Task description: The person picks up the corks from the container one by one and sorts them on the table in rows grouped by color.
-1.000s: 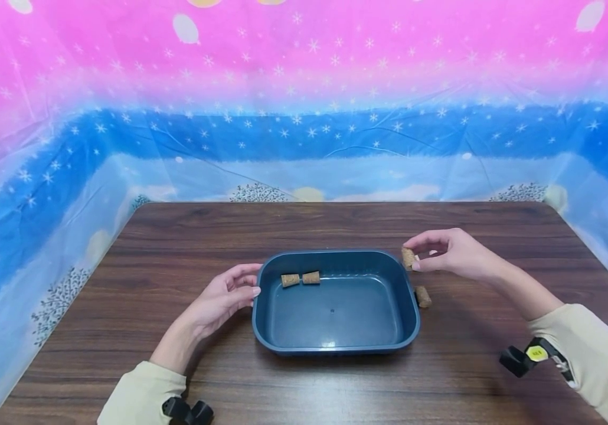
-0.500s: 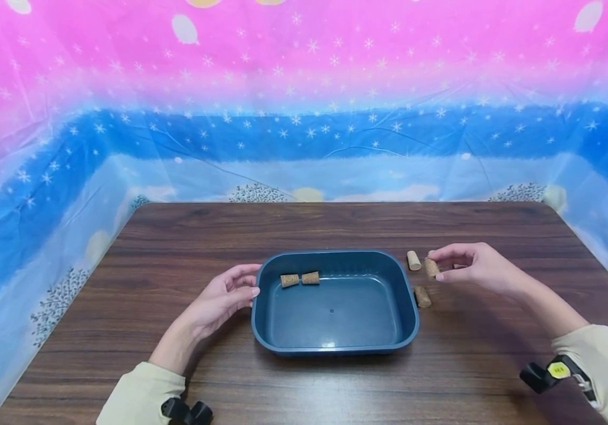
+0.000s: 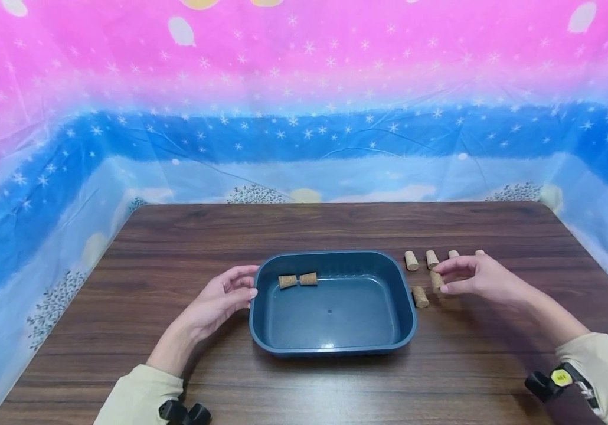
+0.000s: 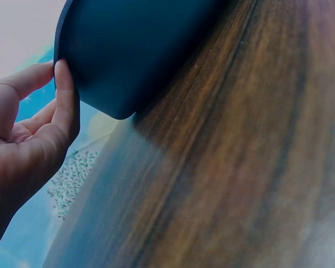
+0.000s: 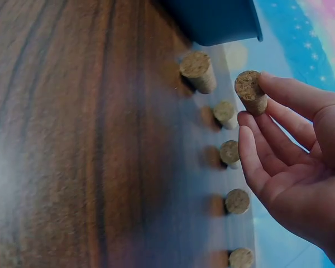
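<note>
My left hand point(image 3: 225, 301) holds the left end of a dark blue plastic tub point(image 3: 336, 349), its thumb and a finger at the rim in the left wrist view. Two corks point(image 3: 287, 281) lie on their sides inside, near the back wall. To the right of the tub, my right hand point(image 3: 487, 280) pinches a cork point(image 5: 250, 92) between thumb and fingers. Close to the tub's right side stands another cork point(image 3: 419, 297). Behind the pinched cork is a row of several corks point(image 3: 411, 260), partly hidden by the hand at its right end.
Tub and corks are on a dark wood table point(image 3: 336, 389). A pink and blue patterned cloth point(image 3: 304, 136) hangs behind it and round both sides. Wrist cameras point(image 3: 543, 385) are strapped at both sleeves.
My right hand has moved right and toward me with a cork in its fingers. Corks in the back row, earlier hidden behind it, now show. The left hand stays at the tub.
</note>
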